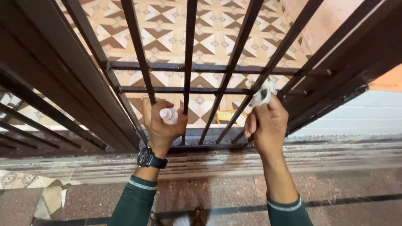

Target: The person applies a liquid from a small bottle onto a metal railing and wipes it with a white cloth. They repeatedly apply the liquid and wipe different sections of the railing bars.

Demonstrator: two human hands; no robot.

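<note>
A dark brown metal grille gate [188,67] with vertical bars and two horizontal rails stands in front of me. My left hand [160,123] grips a small clear spray bottle [169,115] close to the lower part of the bars. My right hand [266,125] holds a crumpled white cloth [263,93] pressed against a slanting bar near the lower rail. A dark watch sits on my left wrist. Both arms wear dark green sleeves.
Patterned beige and brown floor tiles [209,29] show beyond the bars. A worn stone threshold [251,159] runs below the gate. A second grille panel [37,109] stands at the left. A pale wall [364,113] is on the right. My toes [199,217] show at the bottom.
</note>
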